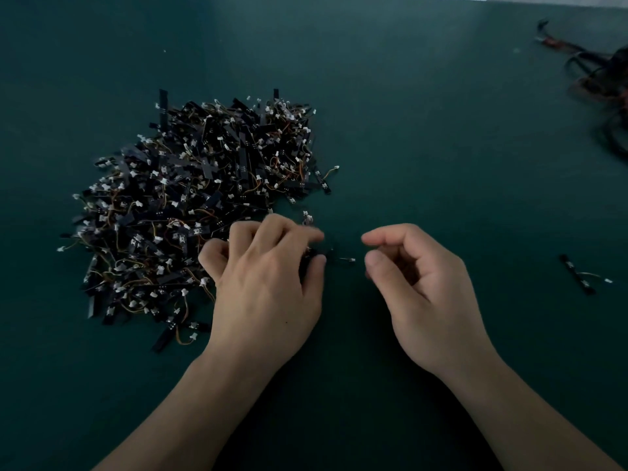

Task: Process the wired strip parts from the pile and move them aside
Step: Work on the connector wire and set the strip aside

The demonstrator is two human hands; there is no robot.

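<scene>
**Green mat, one strip drawn from the heap**

Dark green mat underneath all, with room at the right for finished pieces. Left of centre, heaped pile of wired strip parts, within easy reach. At its near edge, left hand, curled, pinching one black strip, likely to steady it. Just beside, right hand, half curled, thumb and forefinger parted, holding nothing. Far right, lone strip, well apart. Between the hands, white connector, seemingly the next target.
</scene>
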